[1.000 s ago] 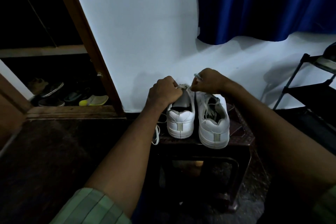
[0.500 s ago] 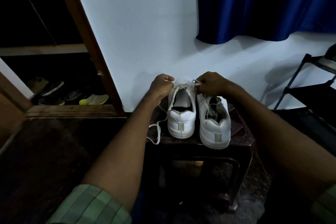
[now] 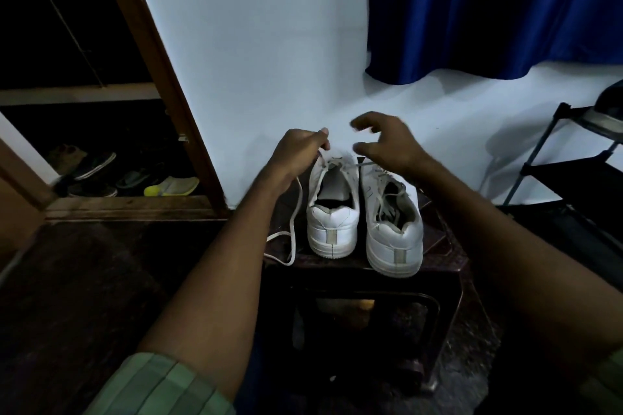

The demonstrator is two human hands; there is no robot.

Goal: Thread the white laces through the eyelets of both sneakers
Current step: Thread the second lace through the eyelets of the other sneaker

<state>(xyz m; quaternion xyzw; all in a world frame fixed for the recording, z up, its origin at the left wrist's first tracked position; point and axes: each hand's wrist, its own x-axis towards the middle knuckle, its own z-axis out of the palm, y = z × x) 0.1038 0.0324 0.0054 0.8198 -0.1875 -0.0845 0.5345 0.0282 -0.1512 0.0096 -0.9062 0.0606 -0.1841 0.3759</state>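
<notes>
1. Sneakers: left sneaker (image 3: pixel 332 212) and right sneaker (image 3: pixel 392 229) side by side on dark stool (image 3: pixel 445 246).
2. Left hand (image 3: pixel 298 155): pinching white lace (image 3: pixel 295 219) above left sneaker.
3. Right hand (image 3: pixel 387 145): fingers spread, holding nothing.

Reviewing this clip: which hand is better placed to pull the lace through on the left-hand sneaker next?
Probably the left hand: it already pinches the white lace above the left-hand sneaker, so it only needs to draw upward. The right hand hovers with fingers spread and holds nothing.
</notes>
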